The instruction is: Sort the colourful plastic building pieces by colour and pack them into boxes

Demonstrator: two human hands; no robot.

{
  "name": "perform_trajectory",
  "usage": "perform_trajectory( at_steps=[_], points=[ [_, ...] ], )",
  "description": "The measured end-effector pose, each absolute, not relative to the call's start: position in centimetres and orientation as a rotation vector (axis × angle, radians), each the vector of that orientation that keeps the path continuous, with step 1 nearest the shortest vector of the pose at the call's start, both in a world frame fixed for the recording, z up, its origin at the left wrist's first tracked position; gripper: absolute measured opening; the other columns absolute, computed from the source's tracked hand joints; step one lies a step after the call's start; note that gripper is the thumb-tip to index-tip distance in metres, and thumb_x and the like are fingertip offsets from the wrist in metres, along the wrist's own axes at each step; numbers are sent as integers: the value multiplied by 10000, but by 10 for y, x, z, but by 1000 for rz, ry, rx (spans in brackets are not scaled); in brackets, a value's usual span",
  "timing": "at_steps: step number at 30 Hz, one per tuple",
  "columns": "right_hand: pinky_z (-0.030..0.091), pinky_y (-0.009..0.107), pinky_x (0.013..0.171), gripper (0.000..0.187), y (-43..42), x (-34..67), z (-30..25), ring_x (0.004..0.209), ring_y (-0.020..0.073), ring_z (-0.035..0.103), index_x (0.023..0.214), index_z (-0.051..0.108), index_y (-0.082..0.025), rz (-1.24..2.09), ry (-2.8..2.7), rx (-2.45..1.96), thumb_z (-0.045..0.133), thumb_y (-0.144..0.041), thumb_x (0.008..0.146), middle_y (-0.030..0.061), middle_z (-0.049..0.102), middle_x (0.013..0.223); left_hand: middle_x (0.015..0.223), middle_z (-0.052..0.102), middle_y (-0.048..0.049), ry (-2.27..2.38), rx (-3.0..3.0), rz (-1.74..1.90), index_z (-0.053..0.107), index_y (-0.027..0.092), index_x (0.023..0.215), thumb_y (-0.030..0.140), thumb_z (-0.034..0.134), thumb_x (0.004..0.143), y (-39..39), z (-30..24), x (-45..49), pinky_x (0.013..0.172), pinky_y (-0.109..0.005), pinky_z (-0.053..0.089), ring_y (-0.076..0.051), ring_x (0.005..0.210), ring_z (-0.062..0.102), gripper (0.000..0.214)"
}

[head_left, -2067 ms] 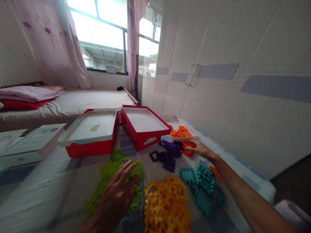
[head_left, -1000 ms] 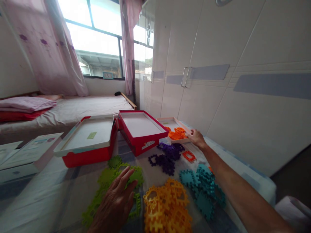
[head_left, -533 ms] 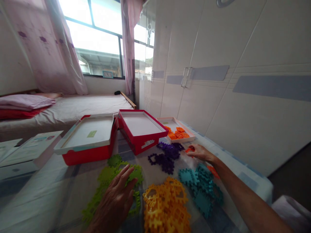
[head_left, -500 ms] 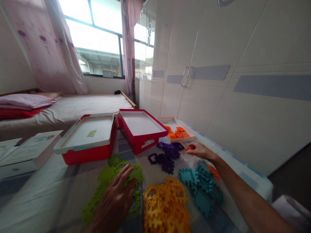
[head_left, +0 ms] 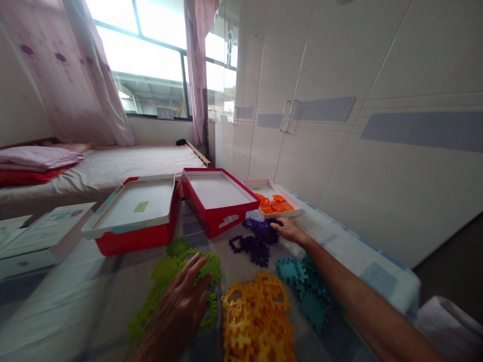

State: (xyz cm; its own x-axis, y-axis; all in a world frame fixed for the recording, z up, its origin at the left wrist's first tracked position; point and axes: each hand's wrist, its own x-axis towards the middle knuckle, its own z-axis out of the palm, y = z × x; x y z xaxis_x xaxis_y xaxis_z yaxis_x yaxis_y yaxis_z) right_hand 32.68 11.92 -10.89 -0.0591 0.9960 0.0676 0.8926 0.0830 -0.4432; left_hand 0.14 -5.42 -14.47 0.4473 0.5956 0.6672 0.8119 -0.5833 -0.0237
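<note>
My left hand lies over the lime green toothed plastic pieces, fingers stretched and slightly apart, gripping nothing. At the right end of the dark purple toothed pieces, my right hand has its fingers bent and closed on the edge of one purple piece. A heap of yellow-orange toothed pieces lies between my two arms. Teal pieces lie under and beside my right forearm, which partly hides them. Several orange pieces sit in a shallow pale tray just beyond my right hand.
A crimson box and a red box with a pale lid stand at the back of the cloth-covered table. A white box is at far left. A bed and white wardrobe stand behind.
My right hand has moved left, from an orange piece beside the purple pile onto the pile's edge. That orange piece no longer shows there. My left hand has stayed put.
</note>
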Motion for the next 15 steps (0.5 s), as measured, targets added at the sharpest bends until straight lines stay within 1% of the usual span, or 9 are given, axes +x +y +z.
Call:
perform_trajectory(
  at_steps=[2, 6, 9, 11, 13, 15],
  points=[
    [446, 294, 810, 331, 112, 320, -112, 936, 226, 614, 989, 678, -144, 429, -2057, -1817, 505, -373, 825, 98, 685, 1011, 1327, 457, -115, -1194, -2363, -894, 609, 165, 1050, 104, 480, 812, -54, -145, 2, 979, -427, 469, -284, 1312, 350, 278],
    [461, 275, 818, 317, 101, 301, -104, 943, 195, 616, 1018, 672, -180, 474, -2145, -1655, 468, -358, 852, 57, 675, 1061, 1330, 452, -111, -1185, -2357, -885, 607, 170, 1049, 111, 482, 814, -53, -145, 1, 975, -420, 473, -278, 1310, 351, 273],
    [431, 263, 896, 347, 92, 299, -93, 1048, 186, 572, 1105, 633, -199, 419, -2149, -1587, 491, -373, 840, 41, 620, 1181, 1322, 457, -115, -1176, -2355, -873, 609, 164, 1047, 115, 481, 820, -53, -145, 1, 970, -423, 477, -283, 1308, 352, 265],
    [417, 267, 912, 368, 85, 314, -85, 1049, 182, 565, 1159, 597, -194, 351, -2105, -1618, 479, -334, 840, 56, 593, 1218, 1320, 461, -118, -1166, -2355, -879, 611, 159, 1049, 119, 481, 821, -52, -145, 0, 965, -428, 479, -288, 1306, 356, 266],
    [425, 281, 884, 351, 76, 342, -77, 974, 181, 587, 1134, 608, -189, 295, -2063, -1700, 470, -264, 820, 76, 618, 1157, 1321, 466, -115, -1167, -2357, -897, 613, 161, 1054, 126, 480, 822, -52, -146, 0, 966, -433, 477, -290, 1302, 364, 269],
    [442, 284, 825, 326, 63, 378, -72, 866, 179, 603, 1039, 655, -187, 279, -2053, -1797, 503, -200, 751, 79, 658, 1023, 1325, 469, -109, -1173, -2362, -914, 615, 166, 1060, 138, 478, 825, -51, -147, 0, 967, -433, 476, -289, 1298, 373, 273]
  ],
)
